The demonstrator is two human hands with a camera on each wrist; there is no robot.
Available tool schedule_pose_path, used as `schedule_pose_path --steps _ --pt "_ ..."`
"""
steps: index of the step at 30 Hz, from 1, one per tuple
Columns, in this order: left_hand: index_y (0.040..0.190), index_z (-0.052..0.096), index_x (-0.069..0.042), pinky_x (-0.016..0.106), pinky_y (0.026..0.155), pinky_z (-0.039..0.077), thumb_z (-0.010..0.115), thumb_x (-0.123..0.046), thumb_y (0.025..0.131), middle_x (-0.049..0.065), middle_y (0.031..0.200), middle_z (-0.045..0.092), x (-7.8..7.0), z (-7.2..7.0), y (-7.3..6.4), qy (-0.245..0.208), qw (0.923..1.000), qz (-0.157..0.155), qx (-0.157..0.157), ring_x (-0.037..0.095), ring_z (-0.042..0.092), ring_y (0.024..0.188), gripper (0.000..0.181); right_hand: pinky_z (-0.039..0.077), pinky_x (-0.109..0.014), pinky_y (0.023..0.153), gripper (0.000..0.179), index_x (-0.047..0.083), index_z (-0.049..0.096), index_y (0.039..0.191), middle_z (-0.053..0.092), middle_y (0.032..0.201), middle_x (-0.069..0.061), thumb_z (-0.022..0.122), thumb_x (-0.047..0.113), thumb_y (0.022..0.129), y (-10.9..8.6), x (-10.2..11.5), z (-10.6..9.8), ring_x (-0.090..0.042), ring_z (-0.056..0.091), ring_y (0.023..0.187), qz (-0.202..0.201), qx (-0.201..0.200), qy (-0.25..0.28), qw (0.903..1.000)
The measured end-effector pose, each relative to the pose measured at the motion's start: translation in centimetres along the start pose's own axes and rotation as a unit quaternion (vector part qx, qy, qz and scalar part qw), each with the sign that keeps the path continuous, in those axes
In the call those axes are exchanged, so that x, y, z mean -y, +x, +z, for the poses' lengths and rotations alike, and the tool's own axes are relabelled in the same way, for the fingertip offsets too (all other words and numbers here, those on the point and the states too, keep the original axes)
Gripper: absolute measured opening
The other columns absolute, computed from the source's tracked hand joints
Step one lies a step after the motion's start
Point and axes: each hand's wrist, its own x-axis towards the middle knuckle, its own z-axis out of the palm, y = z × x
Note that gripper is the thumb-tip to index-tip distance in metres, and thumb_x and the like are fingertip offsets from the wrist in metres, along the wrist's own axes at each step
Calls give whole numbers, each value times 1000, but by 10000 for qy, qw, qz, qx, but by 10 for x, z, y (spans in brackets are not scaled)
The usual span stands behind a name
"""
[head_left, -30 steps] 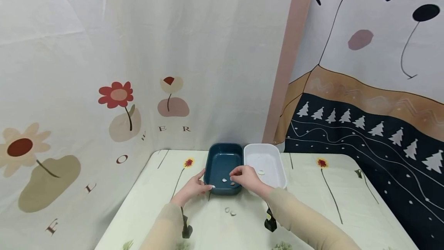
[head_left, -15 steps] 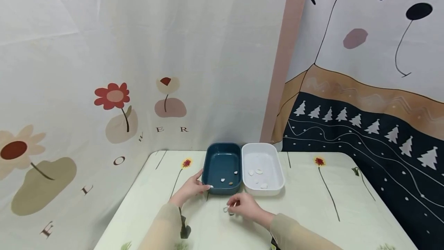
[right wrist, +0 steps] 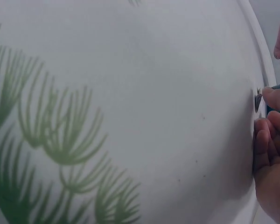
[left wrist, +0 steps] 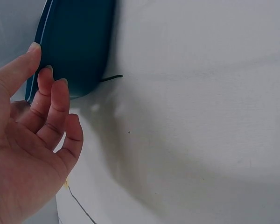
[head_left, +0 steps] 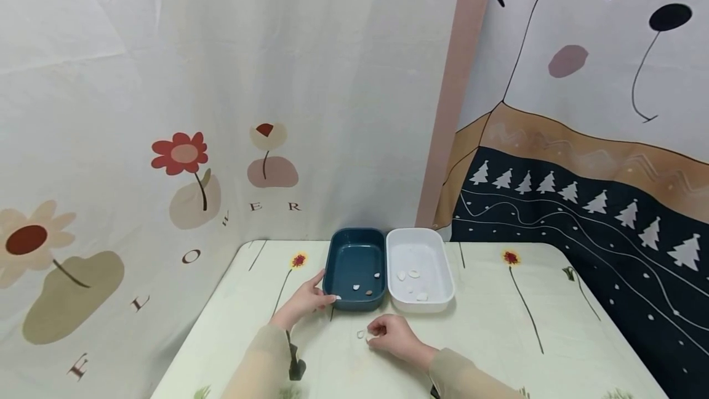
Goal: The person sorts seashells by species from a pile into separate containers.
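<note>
The blue tray (head_left: 354, 245) and the white tray (head_left: 419, 240) look like smooth plastic with a soft, faintly glossy sheen. The table (head_left: 498, 319) is covered in a matt printed cloth, slightly creased in the wrist views. The hanging backdrop (head_left: 221, 79) is thin, wrinkled matt fabric.

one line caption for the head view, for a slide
Left hand steadies a blue tray; right hand reaches a shell.
</note>
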Motion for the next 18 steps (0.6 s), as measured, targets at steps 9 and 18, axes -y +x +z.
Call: schedule_pose_path --steps 9,18 --pt "154 23 -5 31 64 43 75 -20 85 6 73 57 0 1 0 -11 10000 -64 -35 23 57 69 87 45 -23 66 25 4 75 95 58 79 10 81 7 71 4 -1 2 -3 49 71 -216 66 -582 9981" --pt "152 25 -3 33 69 44 76 -20 85 6 73 58 -3 -1 0 201 9998 -71 -59 20 56 69 86 44 -23 65 20 5 75 90 58 79 8 81 4 71 2 4 2 -4 49 71 -226 50 -668 9975"
